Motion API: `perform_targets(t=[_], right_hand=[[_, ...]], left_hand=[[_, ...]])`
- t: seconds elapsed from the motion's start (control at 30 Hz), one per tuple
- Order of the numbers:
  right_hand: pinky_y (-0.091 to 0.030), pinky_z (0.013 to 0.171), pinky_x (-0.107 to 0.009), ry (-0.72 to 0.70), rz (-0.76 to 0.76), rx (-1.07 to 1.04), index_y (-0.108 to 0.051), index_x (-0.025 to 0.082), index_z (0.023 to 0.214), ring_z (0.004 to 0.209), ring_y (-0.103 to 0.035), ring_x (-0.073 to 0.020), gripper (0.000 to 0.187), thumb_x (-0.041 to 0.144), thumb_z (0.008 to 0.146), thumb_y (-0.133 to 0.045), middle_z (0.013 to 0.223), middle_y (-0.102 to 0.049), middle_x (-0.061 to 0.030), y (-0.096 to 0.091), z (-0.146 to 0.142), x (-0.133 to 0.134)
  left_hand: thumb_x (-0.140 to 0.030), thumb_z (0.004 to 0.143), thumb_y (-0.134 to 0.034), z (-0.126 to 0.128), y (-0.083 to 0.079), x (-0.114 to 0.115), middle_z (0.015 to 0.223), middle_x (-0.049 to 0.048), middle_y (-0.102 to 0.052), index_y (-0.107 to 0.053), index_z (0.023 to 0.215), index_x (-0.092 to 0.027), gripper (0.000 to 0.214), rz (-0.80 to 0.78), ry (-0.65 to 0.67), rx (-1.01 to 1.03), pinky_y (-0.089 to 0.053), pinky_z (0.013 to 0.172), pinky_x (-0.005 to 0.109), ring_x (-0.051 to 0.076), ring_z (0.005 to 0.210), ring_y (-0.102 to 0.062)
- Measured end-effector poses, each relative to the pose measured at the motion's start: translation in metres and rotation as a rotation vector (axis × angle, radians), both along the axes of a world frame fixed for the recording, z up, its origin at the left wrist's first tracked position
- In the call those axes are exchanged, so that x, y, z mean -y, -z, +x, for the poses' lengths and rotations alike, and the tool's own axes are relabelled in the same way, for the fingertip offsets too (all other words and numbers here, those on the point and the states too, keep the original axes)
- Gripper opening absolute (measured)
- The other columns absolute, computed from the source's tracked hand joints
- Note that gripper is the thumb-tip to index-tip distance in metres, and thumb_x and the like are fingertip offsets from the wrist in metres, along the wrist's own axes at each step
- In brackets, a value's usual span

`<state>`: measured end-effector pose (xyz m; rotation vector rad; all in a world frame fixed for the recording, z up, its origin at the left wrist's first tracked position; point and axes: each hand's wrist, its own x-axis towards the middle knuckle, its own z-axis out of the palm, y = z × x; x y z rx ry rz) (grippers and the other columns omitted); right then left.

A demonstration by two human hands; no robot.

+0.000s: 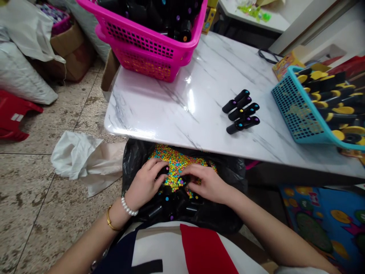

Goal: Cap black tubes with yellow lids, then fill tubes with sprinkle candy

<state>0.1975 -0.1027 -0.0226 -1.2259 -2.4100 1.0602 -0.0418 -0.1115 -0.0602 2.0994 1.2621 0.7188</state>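
Note:
A black plastic bag [134,160] rests on my lap under the table edge, holding a heap of small multicoloured candies [175,163] and several black tubes [168,205]. My left hand [146,180] is curled around a black tube [163,170] at the edge of the candies. My right hand [207,182] lies beside it, fingers bent over another black tube [185,179] on the candies. Both hands are inside the bag, close together.
A white marble table [171,102] carries a cluster of black tubes [242,111], two stacked pink baskets [148,42] with black tubes, and a blue basket [296,110] of black-and-yellow parts. White crumpled bags [82,156] lie on the tiled floor at left.

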Motion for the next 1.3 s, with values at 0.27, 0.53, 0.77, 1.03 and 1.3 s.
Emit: perform_targets(t=[0.27,0.53,0.77,1.03,1.3], right_hand=[[-0.052,0.077,-0.029,0.305,-0.109,-0.229,-0.065,0.02,0.105,0.083,-0.064,-0.016,0.03,0.016,0.076,-0.066,0.097,-0.069,-0.0035,-0.028,0.017,0.004],[-0.048,0.07,-0.031,0.956,0.426,-0.041,-0.067,0.019,0.097,0.07,-0.057,-0.0164,0.03,0.034,0.072,-0.073,0.081,-0.063,-0.0016,-0.043,0.09,-0.017],[-0.049,0.067,-0.031,1.078,0.473,-0.069,-0.061,0.017,0.114,0.065,-0.059,-0.0158,0.051,0.037,0.069,-0.073,0.078,-0.068,-0.0013,-0.031,0.113,-0.056],[-0.054,0.073,-0.03,0.722,0.229,-0.224,-0.063,0.021,0.11,0.078,-0.064,-0.017,0.029,0.026,0.082,-0.065,0.095,-0.069,-0.0063,-0.028,0.03,0.022],[-0.054,0.08,-0.032,0.175,0.162,0.046,-0.061,0.02,0.116,0.087,-0.066,-0.0185,0.029,0.021,0.087,-0.059,0.103,-0.07,-0.0073,-0.008,-0.002,-0.006]], left_hand=[[-0.015,0.09,-0.049,-0.001,-0.001,-0.002,0.114,0.0083,-0.058,-0.049,0.117,-0.02,0.027,0.004,0.038,0.075,-0.049,0.094,0.038,0.02,0.108,-0.056],[-0.022,0.089,-0.053,-0.001,-0.001,-0.001,0.113,0.0094,-0.057,-0.053,0.113,-0.021,0.024,0.102,-0.052,0.07,-0.051,0.09,0.039,0.022,0.107,-0.057],[-0.023,0.089,-0.056,0.009,-0.016,-0.002,0.112,0.0091,-0.061,-0.052,0.119,-0.021,0.031,0.102,-0.009,0.109,-0.054,0.085,0.037,0.02,0.102,-0.06],[-0.026,0.085,-0.064,0.022,-0.02,0.002,0.114,0.0093,-0.063,-0.05,0.125,-0.02,0.042,0.053,-0.047,0.226,-0.054,0.089,0.036,0.019,0.101,-0.063],[-0.025,0.089,-0.058,0.01,-0.019,0.001,0.128,0.0117,-0.058,-0.036,0.139,-0.019,0.055,0.168,0.095,0.085,-0.047,0.102,0.04,0.021,0.118,-0.055]])
